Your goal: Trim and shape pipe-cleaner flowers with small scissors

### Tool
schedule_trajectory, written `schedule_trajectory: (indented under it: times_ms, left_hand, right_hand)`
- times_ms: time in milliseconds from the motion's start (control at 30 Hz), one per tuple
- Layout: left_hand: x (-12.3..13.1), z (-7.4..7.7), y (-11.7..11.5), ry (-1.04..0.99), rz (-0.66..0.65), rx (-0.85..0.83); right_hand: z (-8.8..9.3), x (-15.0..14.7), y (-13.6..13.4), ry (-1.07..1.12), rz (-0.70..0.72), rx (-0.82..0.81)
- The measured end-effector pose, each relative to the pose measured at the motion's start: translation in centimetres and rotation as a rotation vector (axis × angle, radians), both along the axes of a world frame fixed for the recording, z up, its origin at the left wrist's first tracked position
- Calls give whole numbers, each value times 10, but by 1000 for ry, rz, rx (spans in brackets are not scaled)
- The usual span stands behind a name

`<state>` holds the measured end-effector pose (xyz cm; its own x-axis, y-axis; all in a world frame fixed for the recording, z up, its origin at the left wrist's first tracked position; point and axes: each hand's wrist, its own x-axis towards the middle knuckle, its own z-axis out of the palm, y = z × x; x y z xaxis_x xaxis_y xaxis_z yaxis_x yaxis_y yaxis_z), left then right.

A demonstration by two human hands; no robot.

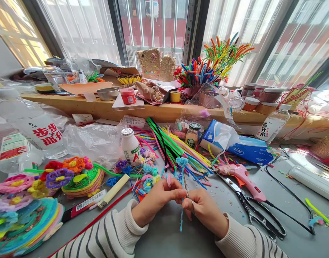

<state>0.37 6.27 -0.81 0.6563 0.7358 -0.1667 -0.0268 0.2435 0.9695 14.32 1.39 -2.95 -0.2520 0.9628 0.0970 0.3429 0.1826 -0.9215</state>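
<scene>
A light blue pipe-cleaner flower point(182, 161) stands upright between my hands, its fuzzy stem point(181, 223) hanging down below the fingers. My left hand point(162, 200) is closed, thumb and fingers pinching the stem. In my closed right hand point(204, 209) are small metal scissors point(191, 203), a curved handle showing at the fingers and thin blades pointing up along the stem. The fingers partly hide both scissors and stem. Just beyond my left hand lie several small pipe-cleaner flowers point(148, 184). Behind the held flower, a bundle of coloured pipe cleaners point(167, 143) spreads over the table.
To the right lie a pink glue gun point(242, 177) with its black cord and large scissors point(252, 208). Flower-topped coiled discs point(43, 222) occupy the left. A white bottle point(130, 145), a glass jar point(192, 135) and a blue tissue pack point(250, 148) stand or lie farther back.
</scene>
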Motion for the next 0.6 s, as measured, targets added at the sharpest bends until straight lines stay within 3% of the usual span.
schedule_trajectory:
  times_ms: [600]
  left_hand:
    - [-2, 4, 2, -44, 156, -8]
  right_hand:
    - [5, -1, -1, -30, -70, 28]
